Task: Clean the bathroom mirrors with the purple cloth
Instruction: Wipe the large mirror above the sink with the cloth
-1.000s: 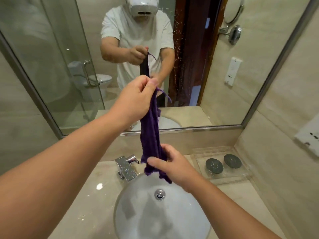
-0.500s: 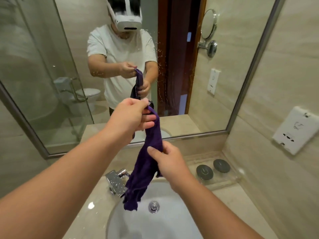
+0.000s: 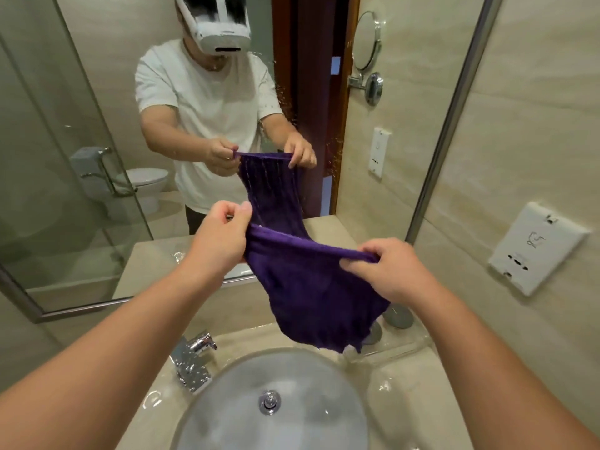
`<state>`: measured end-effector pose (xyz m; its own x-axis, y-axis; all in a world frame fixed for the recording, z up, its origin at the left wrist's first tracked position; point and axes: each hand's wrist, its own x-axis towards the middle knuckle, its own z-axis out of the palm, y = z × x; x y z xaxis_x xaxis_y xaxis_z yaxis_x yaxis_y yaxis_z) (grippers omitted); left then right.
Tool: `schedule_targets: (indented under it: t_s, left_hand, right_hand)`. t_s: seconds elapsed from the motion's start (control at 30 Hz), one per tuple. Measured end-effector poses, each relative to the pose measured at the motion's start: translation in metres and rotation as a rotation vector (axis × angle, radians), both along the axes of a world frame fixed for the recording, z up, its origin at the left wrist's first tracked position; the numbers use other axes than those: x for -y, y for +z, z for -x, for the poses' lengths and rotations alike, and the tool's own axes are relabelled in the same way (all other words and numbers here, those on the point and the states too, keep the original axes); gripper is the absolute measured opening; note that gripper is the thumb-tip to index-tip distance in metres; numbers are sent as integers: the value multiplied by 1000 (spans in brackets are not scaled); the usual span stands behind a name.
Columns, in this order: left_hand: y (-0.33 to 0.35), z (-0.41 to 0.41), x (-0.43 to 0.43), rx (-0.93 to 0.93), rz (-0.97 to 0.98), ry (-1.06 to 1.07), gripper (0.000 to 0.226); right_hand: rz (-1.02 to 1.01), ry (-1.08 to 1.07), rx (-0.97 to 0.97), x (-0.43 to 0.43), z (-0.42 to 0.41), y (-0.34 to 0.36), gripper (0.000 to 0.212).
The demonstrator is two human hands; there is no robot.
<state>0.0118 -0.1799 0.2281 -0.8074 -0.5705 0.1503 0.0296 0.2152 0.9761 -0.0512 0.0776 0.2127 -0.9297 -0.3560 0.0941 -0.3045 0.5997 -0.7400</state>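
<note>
The purple cloth hangs spread out in the air above the sink, in front of the big wall mirror. My left hand pinches its upper left corner. My right hand pinches the upper right corner, so the top edge stretches between them. The cloth's lower part dangles loose over the counter. Water droplets speckle the mirror glass near the middle. The mirror shows a person holding the same cloth.
A white round sink with a chrome tap lies below my arms. A clear tray with dark round lids stands at the back right, partly behind the cloth. A white socket plate is on the right wall.
The cloth was bunched into a vertical strip between my hands. My right hand has come up and out to the right, and the cloth now hangs spread wide. The view tilted up.
</note>
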Motion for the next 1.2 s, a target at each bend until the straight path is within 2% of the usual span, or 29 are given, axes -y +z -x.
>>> schedule_targets:
  t_s: [0.07,0.13,0.17,0.2,0.23,0.27,0.3,0.33,0.4,0.47,0.5,0.57,0.63,0.67,0.73,0.8,0.87,0.93,1.0,1.07,1.1,1.17,1.2]
  left_hand:
    - [-1,13,-5,4,110,6,32]
    - [11,25,-10,7,-18,-83,39]
    - [20,29,-12,-5,-154,-218,42]
    - [24,31,-14,-51,-298,-363,43]
    - [22,34,-16,-73,-410,-463,45]
    - [9,35,-19,-17,-456,-501,58]
    - [-14,33,-25,129,-431,-483,74]
    - [-45,27,-34,299,-396,-484,83]
    - [-111,11,-64,592,-460,-656,77]
    - [-142,5,-90,702,-623,-752,68]
    - [-146,10,-96,692,-637,-748,60]
    - [-141,26,-98,587,-566,-661,41]
    - [-125,46,-95,507,-470,-528,28]
    - [-117,57,-93,486,-428,-481,25]
    - [-107,73,-91,465,-378,-405,23]
    - [-100,84,-91,446,-408,-355,26]
    - [-100,91,-88,454,-398,-326,25]
    - [-102,95,-82,485,-315,-327,18]
    - [-101,98,-76,505,-267,-354,3]
    - [-98,99,-72,503,-267,-375,27]
    - [-97,102,-70,498,-241,-388,42]
    - [-93,107,-65,547,-102,-410,71]
    - [-90,108,-63,605,11,-430,82]
  right_hand:
    - [-38,-122,-222,-4,14,3,42]
    - [36,-211,-346,-7,25,5,57]
    - [153,-224,-292,-7,28,7,62]
    - [321,-198,-141,-5,31,8,65]
    - [524,-138,128,-4,36,5,63]
    - [701,-66,455,0,41,-5,58]
    - [811,-35,743,5,45,-25,54]
    - [813,-16,950,8,45,-46,54]
    - [672,-48,1166,13,34,-94,51]
    - [543,-91,1285,11,31,-119,33]
    - [502,-88,1279,8,39,-121,24]
    - [521,-124,1174,-5,66,-113,23]
    - [720,-137,1103,-20,96,-99,27]
    - [814,-148,1116,-30,107,-99,34]
    - [863,-125,1221,-46,105,-115,43]
    - [824,19,1380,-58,80,-150,51]
    - [745,194,1420,-64,62,-175,67]
    - [605,244,1285,-69,67,-178,78]
    - [460,98,1100,-79,89,-166,83]
    - [235,-38,897,-91,112,-151,91]
    - [106,-53,794,-96,121,-146,102]
    - [-40,89,707,-99,131,-137,131]
    - [-96,201,714,-97,130,-137,131]
